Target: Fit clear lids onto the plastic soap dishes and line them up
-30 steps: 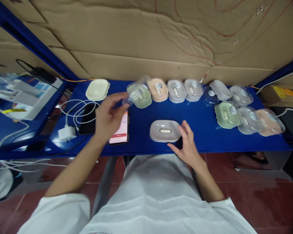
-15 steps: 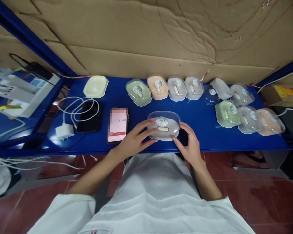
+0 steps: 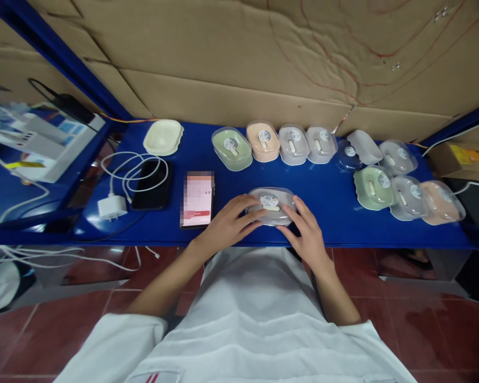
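A grey soap box with a clear lid (image 3: 272,201) lies near the front edge of the blue table (image 3: 327,223). My left hand (image 3: 228,226) rests on its left side, fingers laid over the lid. My right hand (image 3: 306,234) presses on its right side with fingers stretched across the lid. Both hands touch the lid from above.
A row of lidded boxes, green (image 3: 231,148), peach (image 3: 262,140) and grey (image 3: 291,143), lines the back. More boxes (image 3: 374,186) cluster at the right. A cream tray (image 3: 163,136), a charger with cable (image 3: 112,205), a dark phone (image 3: 150,185) and a lit phone (image 3: 198,198) lie left.
My left hand brought a clear lid from the left and set it on the grey box. Both hands have since moved onto the lid and press it down.
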{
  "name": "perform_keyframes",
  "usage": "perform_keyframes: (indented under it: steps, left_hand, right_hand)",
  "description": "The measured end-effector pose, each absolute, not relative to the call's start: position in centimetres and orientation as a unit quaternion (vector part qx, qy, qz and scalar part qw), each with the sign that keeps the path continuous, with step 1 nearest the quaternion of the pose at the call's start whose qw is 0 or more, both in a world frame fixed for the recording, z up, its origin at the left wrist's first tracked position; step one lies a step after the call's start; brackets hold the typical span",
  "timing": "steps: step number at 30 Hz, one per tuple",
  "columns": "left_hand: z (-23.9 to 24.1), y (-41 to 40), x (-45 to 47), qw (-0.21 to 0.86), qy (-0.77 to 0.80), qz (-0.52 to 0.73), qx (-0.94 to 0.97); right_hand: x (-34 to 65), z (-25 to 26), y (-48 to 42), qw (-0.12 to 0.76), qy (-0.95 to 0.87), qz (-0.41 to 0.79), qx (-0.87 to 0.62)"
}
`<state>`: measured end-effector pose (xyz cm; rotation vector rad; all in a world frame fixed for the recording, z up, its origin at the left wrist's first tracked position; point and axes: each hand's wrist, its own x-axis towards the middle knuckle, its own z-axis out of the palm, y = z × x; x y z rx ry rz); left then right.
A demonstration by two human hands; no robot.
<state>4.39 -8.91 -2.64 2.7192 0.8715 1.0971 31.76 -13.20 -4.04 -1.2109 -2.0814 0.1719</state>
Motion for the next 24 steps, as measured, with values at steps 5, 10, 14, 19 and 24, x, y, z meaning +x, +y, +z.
perform_keyframes:
  steps: [5,10,14,19,24]
  left_hand:
    - [-2.77,-8.91,4.75,0.044,0.275,0.349,0.895]
    - [-2.87,-8.66,4.87,0.087,0.287,0.349,0.888]
    - [-2.87,-8.54,5.01,0.098,0.294,0.343,0.886]
    - [-2.90,-8.52,5.09,0.109,0.286,0.345,0.887]
    - [-3.12,-8.42,4.99,0.120,0.299,0.348,0.880]
  right_hand:
    - [31.59,-4.45,-13.43,0.374,-0.785,0.050,-0.491]
    - [31.56,-4.19,-13.32,0.368,-0.780,0.076,-0.501]
    - [31.58,-3.96,-13.06,0.376,-0.774,0.072,-0.504]
    - [31.66,-4.09,-12.86,0.391,-0.775,0.057,-0.493]
    - [31.64,-4.17,-13.07,0.377,-0.774,0.067,-0.505]
